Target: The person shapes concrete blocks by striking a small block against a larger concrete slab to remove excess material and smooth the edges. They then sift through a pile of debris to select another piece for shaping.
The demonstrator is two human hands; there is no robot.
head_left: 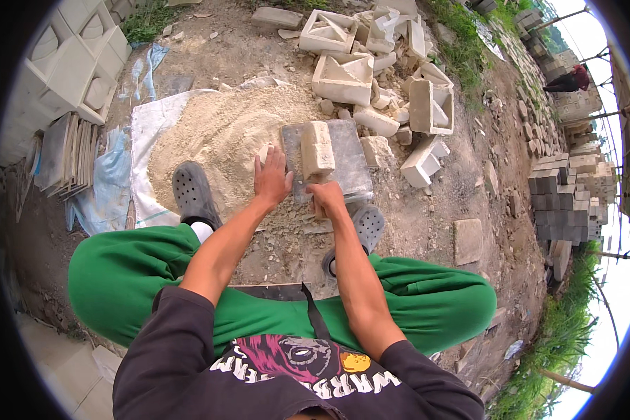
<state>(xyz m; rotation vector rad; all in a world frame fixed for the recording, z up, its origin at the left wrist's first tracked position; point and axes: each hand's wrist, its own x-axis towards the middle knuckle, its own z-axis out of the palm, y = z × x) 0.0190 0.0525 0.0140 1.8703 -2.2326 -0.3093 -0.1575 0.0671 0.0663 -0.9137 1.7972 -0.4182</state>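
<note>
In front of me a pale rectangular block [318, 148] lies on a grey board [350, 157], its surface rough and sandy. My right hand [327, 199] is closed at the block's near end, around a brownish piece mostly hidden under the fingers; I cannot make out what it is. Left of the board, my left hand [273, 176] reaches over the pile of pale sand [224, 133], fingers stretched out and somewhat apart. A small pale lump [264, 152] shows at its fingertips; whether they grip it is unclear. The sand sits on a white sheet [141, 168].
Broken hollow pale blocks [343, 78] and rubble lie beyond the board. Thin boards [68, 154] lean at the left, below stacked pale blocks [77, 59]. A flat slab [467, 241] rests at right. Farther right are stacked grey blocks [556, 192] and another person [570, 81].
</note>
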